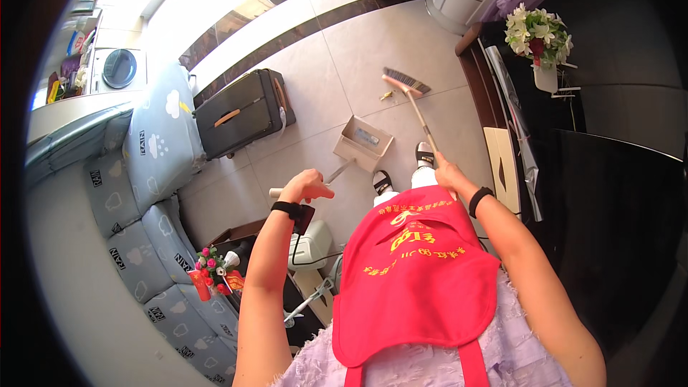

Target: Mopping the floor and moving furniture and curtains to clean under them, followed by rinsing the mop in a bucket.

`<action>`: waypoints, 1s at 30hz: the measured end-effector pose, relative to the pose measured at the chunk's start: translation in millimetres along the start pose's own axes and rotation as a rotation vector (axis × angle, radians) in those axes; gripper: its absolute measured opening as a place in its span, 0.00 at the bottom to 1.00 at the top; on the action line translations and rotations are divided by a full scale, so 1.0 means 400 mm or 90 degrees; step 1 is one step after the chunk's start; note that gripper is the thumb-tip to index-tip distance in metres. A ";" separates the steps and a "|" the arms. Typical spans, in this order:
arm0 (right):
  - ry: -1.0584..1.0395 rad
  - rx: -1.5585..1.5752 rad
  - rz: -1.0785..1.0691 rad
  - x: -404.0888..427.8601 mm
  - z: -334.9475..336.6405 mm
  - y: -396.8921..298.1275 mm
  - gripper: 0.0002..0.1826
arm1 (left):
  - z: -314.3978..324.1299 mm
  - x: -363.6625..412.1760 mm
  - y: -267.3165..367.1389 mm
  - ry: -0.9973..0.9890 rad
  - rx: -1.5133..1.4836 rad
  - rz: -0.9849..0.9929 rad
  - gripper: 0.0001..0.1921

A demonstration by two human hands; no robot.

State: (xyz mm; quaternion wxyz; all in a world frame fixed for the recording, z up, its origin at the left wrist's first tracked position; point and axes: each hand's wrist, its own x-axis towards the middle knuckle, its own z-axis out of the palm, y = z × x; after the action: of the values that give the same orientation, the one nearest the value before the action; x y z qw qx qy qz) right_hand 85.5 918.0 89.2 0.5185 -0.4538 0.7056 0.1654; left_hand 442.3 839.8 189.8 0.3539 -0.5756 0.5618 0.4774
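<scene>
My left hand (307,185) is closed around the handle of a long-handled dustpan (371,157), whose beige pan rests on the tiled floor with its open side away from me. In the pan lies a bluish, translucent patch or piece. My right hand (449,172) grips the stick of a broom (406,85) with a pinkish head and dark bristles. The bristles touch the floor beyond the dustpan, to its right. Small yellowish debris (386,96) lies beside the broom head, on its near side. Black bands circle both my wrists.
A black suitcase (236,114) stands at the left, beside a sofa with a blue patterned cover (156,140). Along the right runs a dark cabinet (478,75) with a vase of white flowers (545,78). Near my left forearm are a pale green bin (310,247) and artificial flowers (212,266).
</scene>
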 end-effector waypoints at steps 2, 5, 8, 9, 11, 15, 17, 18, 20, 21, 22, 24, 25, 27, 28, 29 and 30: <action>0.012 -0.022 -0.027 -0.013 0.032 0.041 0.34 | -0.003 0.000 -0.001 0.010 0.010 0.009 0.18; -0.002 -0.065 -0.058 -0.092 0.008 0.041 0.34 | 0.008 -0.002 -0.015 0.015 0.019 0.014 0.18; -0.014 -0.090 -0.036 -0.146 -0.015 0.086 0.33 | 0.031 0.010 -0.033 0.014 0.040 0.024 0.18; 0.019 -0.149 -0.098 -0.151 -0.025 0.126 0.33 | 0.035 0.013 -0.037 0.017 0.048 0.030 0.18; 0.053 -0.205 -0.158 -0.168 -0.044 0.167 0.32 | 0.034 0.012 -0.031 0.024 0.075 0.038 0.18; 0.040 -0.187 -0.107 -0.290 -0.121 0.162 0.28 | 0.023 0.030 -0.030 0.021 0.119 0.030 0.20; 0.038 -0.120 -0.063 -0.335 -0.128 0.167 0.28 | 0.012 0.039 -0.039 0.023 0.134 0.039 0.20; 0.038 -0.118 -0.060 -0.339 -0.121 0.185 0.28 | 0.007 0.038 -0.040 0.025 0.149 0.045 0.20; 0.077 0.009 -0.043 -0.331 -0.101 0.224 0.29 | 0.002 0.031 -0.043 0.019 0.167 0.042 0.21; 0.076 0.010 -0.041 -0.322 -0.093 0.223 0.29 | 0.000 0.029 -0.042 0.016 0.184 0.037 0.21; 0.084 0.039 -0.005 -0.309 -0.085 0.217 0.26 | 0.003 0.030 -0.043 0.014 0.185 0.036 0.21; 0.088 0.069 0.031 -0.269 -0.054 0.214 0.24 | 0.010 0.032 -0.050 0.030 0.194 0.054 0.21; 0.052 0.103 0.010 -0.240 -0.021 0.222 0.20 | 0.010 0.029 -0.048 0.027 0.198 0.054 0.21; 0.274 -0.040 -0.284 -0.104 0.139 0.316 0.22 | -0.001 0.017 -0.027 0.036 0.238 0.080 0.20; 0.524 -0.233 -0.552 -0.025 0.235 0.393 0.31 | -0.008 0.019 -0.027 0.033 0.244 0.087 0.20; 0.325 -0.088 -0.366 -0.052 0.229 0.313 0.18 | -0.001 0.036 -0.051 0.047 0.267 0.119 0.21; 0.120 0.041 -0.175 -0.112 0.204 0.179 0.11 | 0.013 0.051 -0.072 0.059 0.282 0.153 0.21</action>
State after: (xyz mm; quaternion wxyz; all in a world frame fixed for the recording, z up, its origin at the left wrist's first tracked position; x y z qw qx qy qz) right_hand 77.0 1034.6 78.3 0.4822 -0.5428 0.6871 0.0271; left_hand 468.2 841.7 165.5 0.3857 -0.4343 0.7326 0.3548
